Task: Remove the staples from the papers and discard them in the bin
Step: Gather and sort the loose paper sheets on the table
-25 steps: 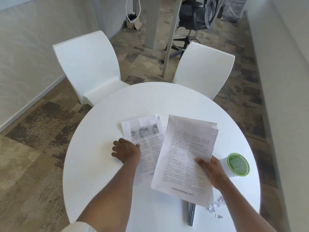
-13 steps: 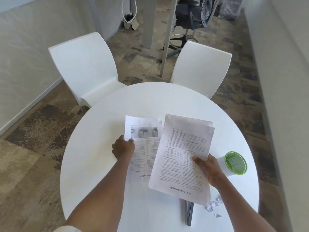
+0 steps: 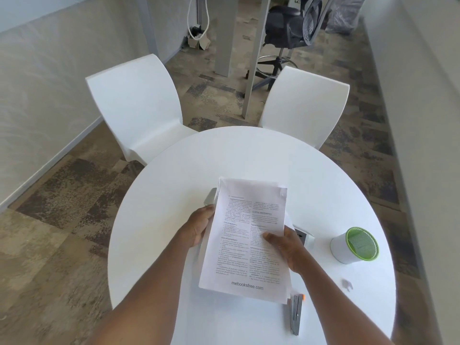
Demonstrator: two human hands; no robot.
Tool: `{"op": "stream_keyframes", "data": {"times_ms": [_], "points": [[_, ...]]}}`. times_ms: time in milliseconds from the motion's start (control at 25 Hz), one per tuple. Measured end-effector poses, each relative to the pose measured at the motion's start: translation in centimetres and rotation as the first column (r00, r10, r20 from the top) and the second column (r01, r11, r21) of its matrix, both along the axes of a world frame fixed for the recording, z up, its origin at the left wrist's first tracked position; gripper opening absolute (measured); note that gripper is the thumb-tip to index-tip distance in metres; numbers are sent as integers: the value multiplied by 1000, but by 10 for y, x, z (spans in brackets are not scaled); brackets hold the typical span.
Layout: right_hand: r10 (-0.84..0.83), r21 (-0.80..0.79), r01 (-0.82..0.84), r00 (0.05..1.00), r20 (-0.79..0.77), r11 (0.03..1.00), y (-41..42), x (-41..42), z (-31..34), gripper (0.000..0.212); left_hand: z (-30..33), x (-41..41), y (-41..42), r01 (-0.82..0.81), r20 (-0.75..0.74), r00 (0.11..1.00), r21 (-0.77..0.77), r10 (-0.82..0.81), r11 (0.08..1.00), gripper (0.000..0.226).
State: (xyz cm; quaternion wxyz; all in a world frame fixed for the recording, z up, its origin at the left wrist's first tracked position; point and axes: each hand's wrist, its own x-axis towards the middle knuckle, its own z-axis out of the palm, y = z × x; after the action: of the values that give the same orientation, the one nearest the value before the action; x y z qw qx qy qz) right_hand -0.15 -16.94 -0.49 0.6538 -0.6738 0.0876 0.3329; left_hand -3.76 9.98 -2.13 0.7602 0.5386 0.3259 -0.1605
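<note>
Head-worn camera, one wide-angle view looking forward and down.
It sits close above both hands, the left hand [image 3: 199, 226] and right hand [image 3: 286, 247] mid-frame, the round table [image 3: 249, 155] and two chairs beyond them.

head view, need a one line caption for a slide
Both hands, left hand and right hand, hold a printed white paper stack above the round white table, green-rimmed white bin nearby.

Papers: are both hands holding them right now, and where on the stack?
Yes. The left hand grips the stack of papers at its left edge, the right hand at its right edge, thumb on top.
</note>
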Motion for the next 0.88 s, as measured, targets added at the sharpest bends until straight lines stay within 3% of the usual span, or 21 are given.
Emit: {"op": "stream_keyframes", "data": {"times_ms": [280,400,480,600,760,880], "points": [[-30,16,29,999,37,999,28,-18,7,43,7,-11,15,104,165,980,47,-110,994,38],[-174,-39,178,981,86,983,35,-15,11,48,16,-8,24,124,262,958,0,-119,992,46],[-248,35,248,969,-12,968,37,-12,15,65,27,-5,29,163,307,942,-65,-135,985,49],[-113,200,157,970,-215,967,42,-8,25,93,40,-1,32,207,344,925,-109,-158,972,44],[-2,308,103,951,-310,946,45,-3,28,105,34,0,32,108,241,959,179,-150,978,31],[24,251,13,989,-147,968,40,-1,30,78,32,1,21,72,194,972,289,-132,955,24]]}}
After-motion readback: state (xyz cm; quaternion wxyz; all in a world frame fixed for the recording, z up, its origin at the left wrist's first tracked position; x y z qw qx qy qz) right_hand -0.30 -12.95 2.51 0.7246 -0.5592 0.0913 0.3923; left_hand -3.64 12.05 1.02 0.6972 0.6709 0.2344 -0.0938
